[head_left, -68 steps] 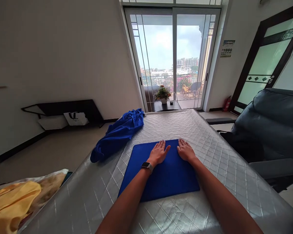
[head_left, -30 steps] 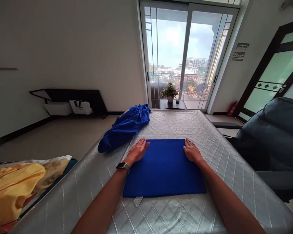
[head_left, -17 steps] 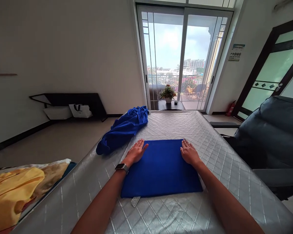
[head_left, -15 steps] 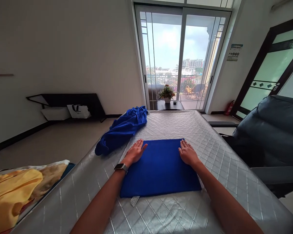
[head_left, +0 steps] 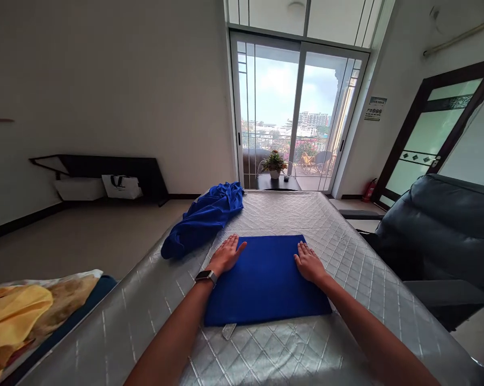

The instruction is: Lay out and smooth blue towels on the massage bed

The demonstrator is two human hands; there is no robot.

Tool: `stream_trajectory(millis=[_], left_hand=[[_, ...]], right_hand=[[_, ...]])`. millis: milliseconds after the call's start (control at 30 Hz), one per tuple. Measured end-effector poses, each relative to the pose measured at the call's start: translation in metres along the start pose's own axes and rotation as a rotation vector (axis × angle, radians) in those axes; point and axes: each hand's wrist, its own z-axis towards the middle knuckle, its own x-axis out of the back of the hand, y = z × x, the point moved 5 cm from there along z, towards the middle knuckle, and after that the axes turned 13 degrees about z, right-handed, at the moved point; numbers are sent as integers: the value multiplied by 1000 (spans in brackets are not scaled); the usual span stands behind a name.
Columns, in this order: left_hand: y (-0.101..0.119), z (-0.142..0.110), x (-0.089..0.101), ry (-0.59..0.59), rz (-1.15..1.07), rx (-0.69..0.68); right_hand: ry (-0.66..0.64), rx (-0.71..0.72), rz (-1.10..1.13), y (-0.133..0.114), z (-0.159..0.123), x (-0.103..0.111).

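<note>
A folded royal-blue cloth (head_left: pixel 264 284) lies flat on a silver quilted mattress (head_left: pixel 290 343). My left hand (head_left: pixel 226 255) rests palm down at the cloth's far left corner, fingers spread, and a smartwatch (head_left: pixel 205 276) sits on that wrist. My right hand (head_left: pixel 309 262) lies flat at the far right corner. Neither hand grips anything. A small pale tag (head_left: pixel 228 331) sticks out from under the cloth's near edge. A crumpled blue cloth (head_left: pixel 202 221) lies beyond my left hand, apart from it.
Yellow patterned fabric (head_left: pixel 12 321) lies low on the left, beyond the mattress edge. A black leather armchair (head_left: pixel 439 230) stands along the right side. Ahead, a small dark table with a potted plant (head_left: pixel 274 163) stands before a glass balcony door (head_left: pixel 298 107).
Since the earliest frame, my left hand has slid left from the cloth's middle to its far left corner, and the pale tag has appeared. The view has tilted up slightly.
</note>
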Motion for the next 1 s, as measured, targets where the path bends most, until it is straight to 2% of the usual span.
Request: stream_trajectory(millis=[200, 333, 567, 667, 733, 767, 933, 1000], left_hand=[[-3, 2, -6, 15, -18, -12], [-2, 2, -5, 19, -18, -18], [-1, 2, 5, -48, 8, 9], [10, 2, 13, -43, 21, 27], [36, 0, 18, -18, 34, 2], [56, -3, 20, 1, 39, -32], [191, -26, 23, 111, 10, -345], [233, -33, 23, 123, -20, -412]], right_hand=[[-10, 39, -5, 4, -20, -6], [5, 36, -5, 5, -23, -9], [2, 16, 39, 3, -24, -5], [12, 11, 63, 1, -26, -3], [18, 9, 75, 0, -26, -2], [21, 9, 78, 0, -26, -2], [48, 32, 27, 1, -26, -3], [34, 59, -18, 2, -27, -5]])
